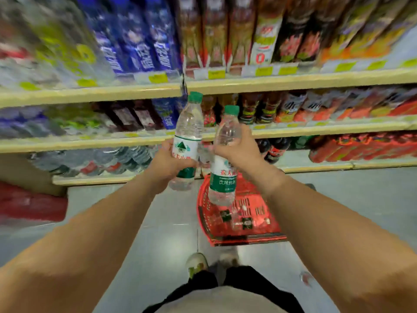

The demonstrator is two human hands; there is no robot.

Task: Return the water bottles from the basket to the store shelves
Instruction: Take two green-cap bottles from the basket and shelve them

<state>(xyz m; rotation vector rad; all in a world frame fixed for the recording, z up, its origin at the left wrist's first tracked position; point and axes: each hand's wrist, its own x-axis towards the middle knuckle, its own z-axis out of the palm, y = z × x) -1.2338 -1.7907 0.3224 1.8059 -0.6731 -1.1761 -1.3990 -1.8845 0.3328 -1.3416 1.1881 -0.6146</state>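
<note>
above the red basket at six o'clock, both hands are clenching water bottles: left hand, right hand; next, finding their shelf.

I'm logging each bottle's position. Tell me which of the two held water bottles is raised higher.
The bottle in the left hand: this left bottle has its green cap above the cap of the right bottle, held by the right hand.

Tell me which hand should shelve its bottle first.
Probably left. The left hand holds its water bottle higher, its green cap already near the shelf edge. The right hand holds its bottle lower, over the red basket.
</note>
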